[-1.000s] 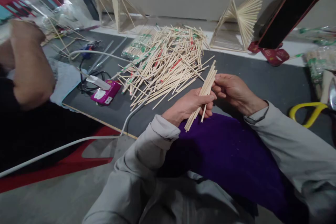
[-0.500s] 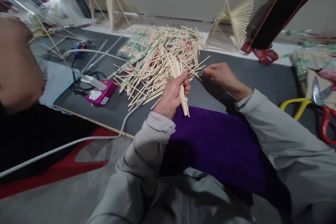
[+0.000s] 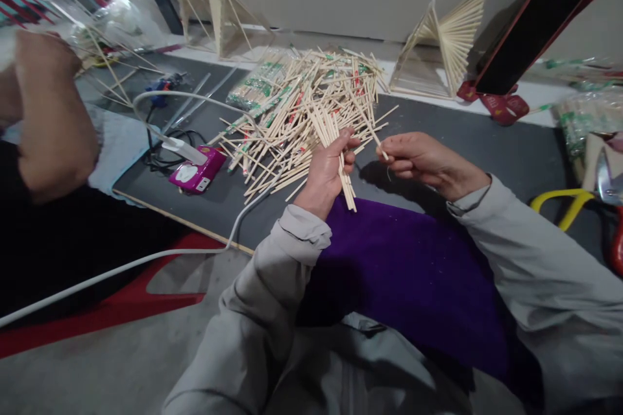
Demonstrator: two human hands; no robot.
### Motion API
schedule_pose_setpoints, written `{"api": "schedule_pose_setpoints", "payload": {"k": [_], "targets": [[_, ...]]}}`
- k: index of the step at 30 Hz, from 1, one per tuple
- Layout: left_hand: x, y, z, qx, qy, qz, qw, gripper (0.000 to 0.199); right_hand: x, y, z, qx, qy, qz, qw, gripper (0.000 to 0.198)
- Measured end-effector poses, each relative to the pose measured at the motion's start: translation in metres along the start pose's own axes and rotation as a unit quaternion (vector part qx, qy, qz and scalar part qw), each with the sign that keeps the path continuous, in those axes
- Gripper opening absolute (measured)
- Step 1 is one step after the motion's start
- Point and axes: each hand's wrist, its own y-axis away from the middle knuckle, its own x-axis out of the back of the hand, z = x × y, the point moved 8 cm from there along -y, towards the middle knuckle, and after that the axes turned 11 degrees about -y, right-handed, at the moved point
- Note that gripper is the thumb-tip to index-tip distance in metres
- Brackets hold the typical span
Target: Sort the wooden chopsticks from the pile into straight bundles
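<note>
Head view: left grip (image 3: 324, 170) round stick bundle (image 3: 327, 129), right grip (image 3: 422, 157) pinching single stick (image 3: 376, 137), table edge (image 3: 183, 221) leftward.

On the near side of one heap of sticks (image 3: 311, 123), too tangled to count, were two hands, one left hand (image 3: 324, 172) and one right hand (image 3: 418, 159), with one bundle (image 3: 348, 191) and one single stick (image 3: 376, 139). Left of the heap lay one purple socket box (image 3: 197, 170); right of it, one fan-shaped frame (image 3: 460, 29), one black panel (image 3: 530, 42) and one pair of scissors (image 3: 605, 181).
</note>
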Motion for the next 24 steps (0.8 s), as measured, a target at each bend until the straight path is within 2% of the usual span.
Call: {"api": "schedule_pose_setpoints", "payload": {"k": [2,4,9,15,19,24], "targets": [[-0.001,0.0,0.0,-0.002,0.006,-0.013,1.0,0.009,-0.018,0.007,0.011,-0.034,-0.038,-0.057,0.997,0.02],[-0.002,0.0,0.002,-0.013,0.017,-0.023,1.0,0.012,-0.03,0.009,0.022,-0.057,-0.052,-0.085,0.993,0.018],[0.0,-0.003,0.006,-0.049,0.011,-0.035,0.998,0.006,-0.035,0.004,0.031,-0.051,-0.061,-0.074,0.994,0.016],[0.01,-0.006,0.014,-0.079,-0.001,0.014,0.997,0.014,-0.033,0.006,0.033,-0.049,0.005,-0.06,0.997,0.026],[0.016,-0.005,0.015,-0.047,0.021,0.03,0.998,0.01,-0.027,0.011,0.033,-0.078,0.09,-0.059,0.991,0.022],[0.0,-0.001,0.0,0.035,-0.004,-0.044,0.998,0.008,0.003,0.006,0.008,-0.001,0.023,0.024,0.999,0.021]]}}
